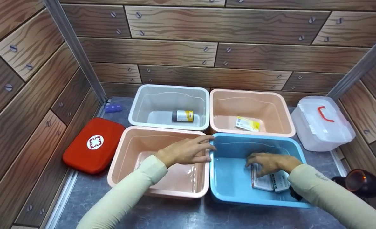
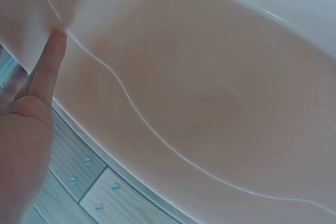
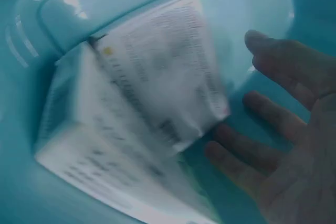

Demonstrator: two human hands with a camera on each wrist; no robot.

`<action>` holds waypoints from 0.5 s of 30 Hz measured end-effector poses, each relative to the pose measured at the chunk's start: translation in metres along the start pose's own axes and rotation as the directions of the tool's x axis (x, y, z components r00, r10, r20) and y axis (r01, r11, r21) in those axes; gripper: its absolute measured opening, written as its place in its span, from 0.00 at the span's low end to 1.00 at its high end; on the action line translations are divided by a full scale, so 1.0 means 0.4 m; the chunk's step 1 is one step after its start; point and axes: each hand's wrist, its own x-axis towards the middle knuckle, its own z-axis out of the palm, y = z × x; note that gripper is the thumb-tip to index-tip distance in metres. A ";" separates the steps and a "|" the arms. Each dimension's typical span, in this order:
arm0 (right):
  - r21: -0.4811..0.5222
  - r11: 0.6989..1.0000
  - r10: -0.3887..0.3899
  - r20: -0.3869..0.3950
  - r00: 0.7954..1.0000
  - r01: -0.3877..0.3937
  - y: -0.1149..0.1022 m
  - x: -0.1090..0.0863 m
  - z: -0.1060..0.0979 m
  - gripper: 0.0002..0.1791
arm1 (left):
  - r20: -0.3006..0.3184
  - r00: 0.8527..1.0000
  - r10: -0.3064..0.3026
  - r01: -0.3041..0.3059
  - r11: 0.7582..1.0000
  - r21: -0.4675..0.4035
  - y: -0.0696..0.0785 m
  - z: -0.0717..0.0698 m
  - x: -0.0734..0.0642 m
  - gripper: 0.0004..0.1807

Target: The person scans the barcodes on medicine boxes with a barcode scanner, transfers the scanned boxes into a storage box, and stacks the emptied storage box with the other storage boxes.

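Note:
My right hand [image 1: 269, 163] is inside the blue bin [image 1: 232, 200], its fingers spread above two small printed cartons. A flat white carton [image 1: 264, 183] lies on the bin floor, partly covered by the hand in the head view. Against it stands a thicker white carton [image 1: 280, 180]. In the right wrist view the fingertips come close to the edge of the flat carton [image 3: 163, 72], with nothing between them. Over the front pink bin [image 1: 162, 190], my left hand [image 1: 188, 151] holds nothing; its extended fingers reach the rim beside the blue bin.
Behind stand a grey bin [image 1: 132, 117] with a dark-and-yellow cylinder [image 1: 184, 116] and another pink bin [image 1: 218, 111] with a yellow-white box [image 1: 247, 124]. A red case [image 1: 95, 156] lies left, near a small purple case [image 1: 113, 108]. A clear lidded box [image 1: 321, 127] stands right.

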 end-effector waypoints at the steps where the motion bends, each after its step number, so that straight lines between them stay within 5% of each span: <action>1: -0.005 1.000 0.015 0.003 1.000 -0.015 0.004 0.000 0.007 0.28 | -0.002 1.000 0.005 -0.005 1.000 0.005 0.000 0.000 0.000 0.27; 9: 0.020 0.993 0.115 0.034 0.993 -0.116 0.009 -0.002 0.034 0.27 | -0.023 1.000 0.021 -0.021 1.000 0.020 -0.003 0.003 0.001 0.27; 15: 0.101 0.982 0.151 0.080 0.985 -0.159 0.009 -0.012 0.016 0.13 | -0.029 0.999 0.028 -0.028 1.000 0.010 -0.003 0.002 0.000 0.27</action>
